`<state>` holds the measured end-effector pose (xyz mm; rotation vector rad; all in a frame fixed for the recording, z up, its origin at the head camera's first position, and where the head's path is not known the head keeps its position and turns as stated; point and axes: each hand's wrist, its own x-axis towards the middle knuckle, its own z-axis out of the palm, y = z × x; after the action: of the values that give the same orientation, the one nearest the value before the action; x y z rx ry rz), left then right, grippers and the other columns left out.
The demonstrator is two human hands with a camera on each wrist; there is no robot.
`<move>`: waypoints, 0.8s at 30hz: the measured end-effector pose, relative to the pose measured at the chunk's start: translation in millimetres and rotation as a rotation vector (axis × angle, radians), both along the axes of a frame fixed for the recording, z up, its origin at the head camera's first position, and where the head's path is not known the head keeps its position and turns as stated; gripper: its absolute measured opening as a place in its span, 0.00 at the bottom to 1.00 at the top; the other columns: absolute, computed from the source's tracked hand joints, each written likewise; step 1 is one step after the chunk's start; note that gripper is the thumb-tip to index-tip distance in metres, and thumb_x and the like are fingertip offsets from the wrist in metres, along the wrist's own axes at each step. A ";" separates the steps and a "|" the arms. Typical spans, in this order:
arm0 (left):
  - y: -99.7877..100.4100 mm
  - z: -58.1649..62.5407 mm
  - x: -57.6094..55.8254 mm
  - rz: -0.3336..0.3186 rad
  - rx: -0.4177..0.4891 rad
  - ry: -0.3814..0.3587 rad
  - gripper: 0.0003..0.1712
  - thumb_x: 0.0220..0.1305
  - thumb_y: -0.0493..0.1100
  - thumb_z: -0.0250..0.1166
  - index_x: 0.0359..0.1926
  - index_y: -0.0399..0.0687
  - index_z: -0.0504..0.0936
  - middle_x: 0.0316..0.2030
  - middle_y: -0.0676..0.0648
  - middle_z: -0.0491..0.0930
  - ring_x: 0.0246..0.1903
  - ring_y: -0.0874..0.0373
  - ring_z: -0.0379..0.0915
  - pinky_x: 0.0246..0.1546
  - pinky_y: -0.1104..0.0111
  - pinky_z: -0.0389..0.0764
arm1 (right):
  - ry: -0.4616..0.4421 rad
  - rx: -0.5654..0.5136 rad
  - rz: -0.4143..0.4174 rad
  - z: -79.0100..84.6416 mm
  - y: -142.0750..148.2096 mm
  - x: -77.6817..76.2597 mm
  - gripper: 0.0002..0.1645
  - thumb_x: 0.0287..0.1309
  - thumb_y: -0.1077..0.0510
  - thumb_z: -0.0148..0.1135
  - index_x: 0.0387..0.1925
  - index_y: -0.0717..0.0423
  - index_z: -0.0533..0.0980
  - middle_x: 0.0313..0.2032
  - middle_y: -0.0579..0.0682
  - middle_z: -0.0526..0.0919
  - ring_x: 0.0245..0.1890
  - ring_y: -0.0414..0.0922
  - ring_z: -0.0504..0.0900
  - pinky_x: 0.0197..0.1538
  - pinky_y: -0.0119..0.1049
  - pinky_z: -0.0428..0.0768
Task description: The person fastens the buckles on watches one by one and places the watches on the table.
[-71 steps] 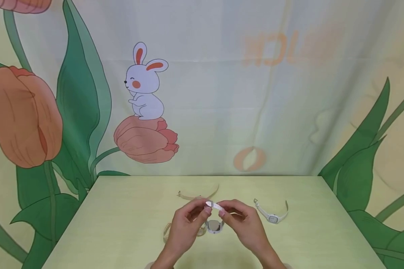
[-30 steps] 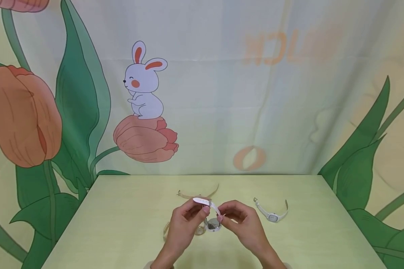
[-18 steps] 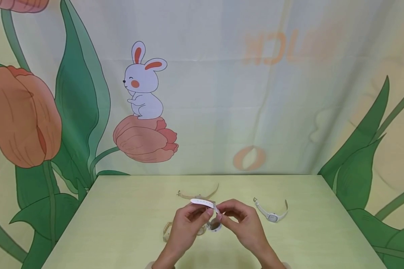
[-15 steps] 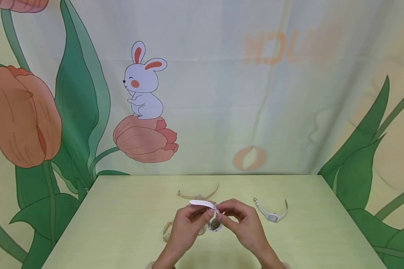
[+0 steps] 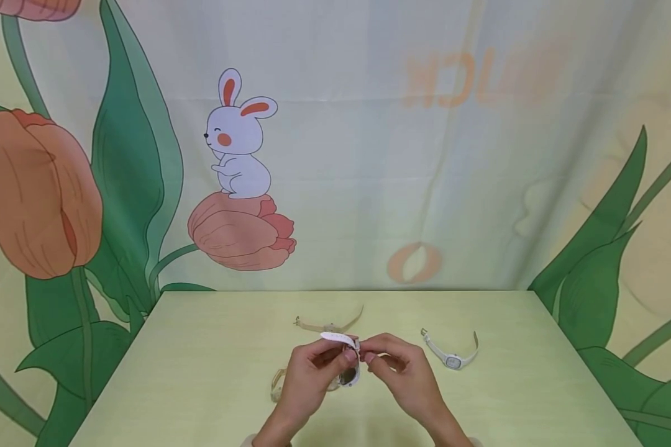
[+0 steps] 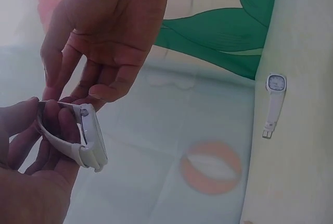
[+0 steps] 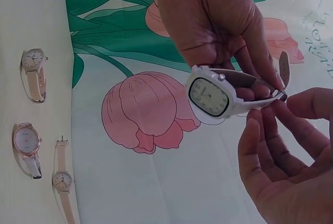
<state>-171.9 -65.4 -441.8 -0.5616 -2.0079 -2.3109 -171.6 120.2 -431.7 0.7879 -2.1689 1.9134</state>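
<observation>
Held up above the table is a white wristwatch [image 5: 338, 339] with its strap bent into a loop and a free strap end pointing left. My left hand [image 5: 313, 372] pinches that strap between thumb and fingers. Curled fingers of my right hand [image 5: 408, 375] meet the strap at the buckle, the thumb close by. In the right wrist view the squarish dial of the wristwatch [image 7: 209, 98] faces the camera, and the strap end stands up past the buckle. From the left wrist, the wristwatch [image 6: 93, 138] shows its case edge-on. Fingers hide part of the buckle.
Another white wristwatch [image 5: 453, 361] lies on the table [image 5: 514, 403] to the right. Behind my hands is a beige-strapped watch [image 5: 331, 327]. A gold-toned watch [image 5: 276, 388] sits partly hidden by my left hand. A printed curtain [image 5: 346, 155] hangs behind the table.
A longer piece of the strap end now sticks out to the left than at first. Lately the watch case has turned and swung slightly left, while my right thumb has shifted a little right.
</observation>
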 end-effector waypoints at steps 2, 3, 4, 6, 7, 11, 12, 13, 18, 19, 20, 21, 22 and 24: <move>-0.9 -0.7 -0.7 -0.029 0.024 0.013 0.16 0.64 0.37 0.65 0.49 0.30 0.81 0.46 0.30 0.82 0.42 0.62 0.84 0.45 0.68 0.85 | -0.002 0.002 -0.006 1.7 -0.2 0.9 0.09 0.65 0.63 0.61 0.45 0.59 0.83 0.43 0.57 0.85 0.45 0.37 0.83 0.46 0.34 0.84; -1.3 -1.0 -1.1 -0.047 0.035 0.022 0.16 0.65 0.36 0.65 0.50 0.28 0.81 0.46 0.30 0.82 0.42 0.62 0.84 0.46 0.68 0.85 | 0.002 0.005 -0.014 2.6 -0.3 1.2 0.09 0.65 0.62 0.61 0.45 0.59 0.83 0.43 0.56 0.85 0.46 0.37 0.83 0.47 0.34 0.84; -1.9 -1.2 -1.4 -0.067 0.050 0.029 0.17 0.65 0.35 0.64 0.51 0.27 0.80 0.46 0.29 0.82 0.42 0.62 0.84 0.46 0.67 0.85 | 0.010 0.008 -0.022 3.5 -0.4 1.5 0.09 0.65 0.62 0.62 0.45 0.58 0.83 0.43 0.56 0.86 0.46 0.38 0.83 0.48 0.34 0.84; -2.4 -1.5 -1.8 -0.100 0.068 0.034 0.17 0.66 0.35 0.63 0.52 0.25 0.79 0.47 0.28 0.81 0.43 0.62 0.84 0.47 0.66 0.84 | 0.020 0.013 -0.040 5.5 -0.6 2.0 0.09 0.64 0.62 0.63 0.44 0.57 0.83 0.43 0.55 0.86 0.47 0.38 0.84 0.48 0.34 0.84; -2.5 -1.6 -1.9 -0.109 0.068 0.038 0.18 0.66 0.35 0.63 0.52 0.25 0.78 0.47 0.28 0.81 0.43 0.61 0.84 0.48 0.66 0.84 | 0.025 0.018 -0.053 6.3 -0.7 2.2 0.09 0.63 0.62 0.63 0.44 0.57 0.84 0.43 0.55 0.86 0.46 0.38 0.84 0.48 0.34 0.84; -1.3 -1.8 -2.1 -0.080 0.027 -0.001 0.18 0.65 0.37 0.65 0.53 0.30 0.80 0.50 0.30 0.81 0.46 0.61 0.84 0.48 0.68 0.83 | -0.056 0.019 -0.122 9.0 -3.3 1.6 0.08 0.58 0.58 0.69 0.41 0.53 0.84 0.40 0.53 0.87 0.41 0.39 0.85 0.40 0.36 0.86; -0.7 -2.1 -2.1 -0.068 0.015 -0.011 0.18 0.64 0.37 0.66 0.53 0.31 0.80 0.50 0.31 0.81 0.47 0.61 0.84 0.48 0.68 0.83 | -0.088 0.021 -0.144 9.4 -4.4 1.0 0.09 0.57 0.57 0.71 0.40 0.53 0.85 0.39 0.53 0.87 0.39 0.39 0.86 0.38 0.36 0.86; -0.2 -2.3 -2.0 -0.055 0.002 -0.024 0.18 0.64 0.38 0.67 0.53 0.33 0.81 0.49 0.32 0.82 0.46 0.61 0.84 0.48 0.69 0.84 | -0.121 0.020 -0.164 9.8 -5.6 0.3 0.09 0.55 0.56 0.73 0.38 0.52 0.85 0.38 0.53 0.88 0.37 0.39 0.86 0.36 0.37 0.87; 2.7 -3.1 -1.2 -0.038 -0.011 -0.037 0.19 0.63 0.40 0.67 0.53 0.36 0.82 0.50 0.33 0.82 0.45 0.61 0.84 0.47 0.69 0.84 | -0.214 0.019 -0.245 11.1 -10.2 -3.3 0.10 0.51 0.54 0.75 0.34 0.54 0.85 0.33 0.54 0.88 0.31 0.39 0.86 0.32 0.36 0.86; 2.8 -3.0 -0.9 -0.041 -0.006 -0.039 0.19 0.63 0.40 0.67 0.53 0.35 0.81 0.50 0.32 0.82 0.45 0.61 0.84 0.47 0.69 0.84 | -0.218 0.017 -0.252 11.3 -10.6 -3.6 0.09 0.52 0.54 0.75 0.33 0.55 0.85 0.32 0.54 0.88 0.30 0.40 0.86 0.31 0.36 0.86; 2.9 -3.0 -0.9 -0.045 0.001 -0.037 0.19 0.64 0.39 0.67 0.54 0.34 0.81 0.51 0.32 0.81 0.44 0.61 0.84 0.47 0.69 0.84 | -0.217 0.016 -0.257 11.0 -10.9 -4.0 0.09 0.53 0.54 0.74 0.33 0.54 0.85 0.32 0.53 0.88 0.29 0.40 0.86 0.31 0.37 0.86; 2.8 -2.9 -0.9 -0.048 0.006 -0.041 0.19 0.64 0.39 0.66 0.54 0.34 0.81 0.51 0.32 0.81 0.44 0.61 0.85 0.47 0.69 0.84 | -0.214 0.016 -0.259 10.7 -11.2 -4.3 0.08 0.54 0.53 0.73 0.33 0.54 0.85 0.31 0.53 0.88 0.29 0.40 0.86 0.31 0.37 0.86; 2.7 -2.8 -0.9 -0.051 0.012 -0.046 0.20 0.64 0.38 0.66 0.55 0.33 0.80 0.51 0.31 0.81 0.43 0.59 0.85 0.46 0.69 0.84 | -0.210 0.016 -0.259 10.2 -11.4 -4.6 0.08 0.55 0.53 0.72 0.33 0.53 0.85 0.31 0.53 0.88 0.28 0.40 0.86 0.30 0.37 0.86; 2.3 -2.5 -1.1 -0.050 0.007 -0.058 0.20 0.64 0.38 0.66 0.55 0.33 0.80 0.52 0.31 0.81 0.43 0.60 0.85 0.45 0.69 0.84 | -0.193 0.018 -0.257 9.8 -11.7 -4.6 0.09 0.57 0.52 0.70 0.33 0.53 0.85 0.31 0.53 0.88 0.28 0.40 0.86 0.30 0.38 0.86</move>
<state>-173.0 -63.2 -444.3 -0.5572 -2.0328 -2.3891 -176.2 108.5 -421.9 0.3166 -2.2678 1.9076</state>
